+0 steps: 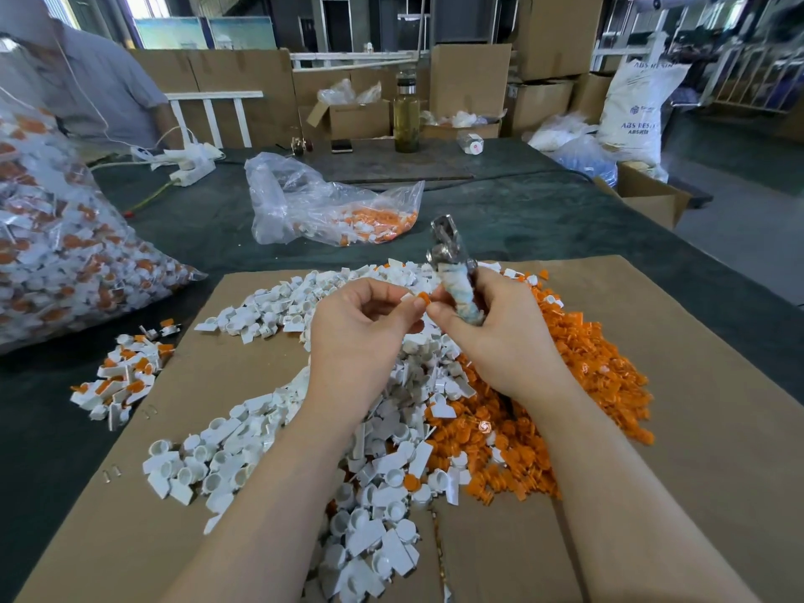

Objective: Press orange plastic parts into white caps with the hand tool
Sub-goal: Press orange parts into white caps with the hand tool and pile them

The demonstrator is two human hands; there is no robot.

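A: Two hands are raised together above the cardboard sheet (pixel 652 428). What does each one hold?

B: The left hand (pixel 361 328) pinches a small orange part (pixel 423 299) with a white cap (pixel 407 296) at its fingertips. The right hand (pixel 491 337) has its fingers curled round the hand tool (pixel 452 263), on the wrapped handle; the metal head stands up above this grip, tilted a little away.

A: And the orange part, where is it from the tool?

B: Just to the left of the wrapped handle, nearly touching the right thumb (I cannot tell if it is already seated in the cap).

A: What lies below the grips?

B: A heap of white caps (pixel 243 467) under and left of the left hand, a heap of orange parts (pixel 587 367) under and right of the right hand. Farther left, a small pile of assembled pieces (pixel 122 376) and a full plastic bag (pixel 56 254).
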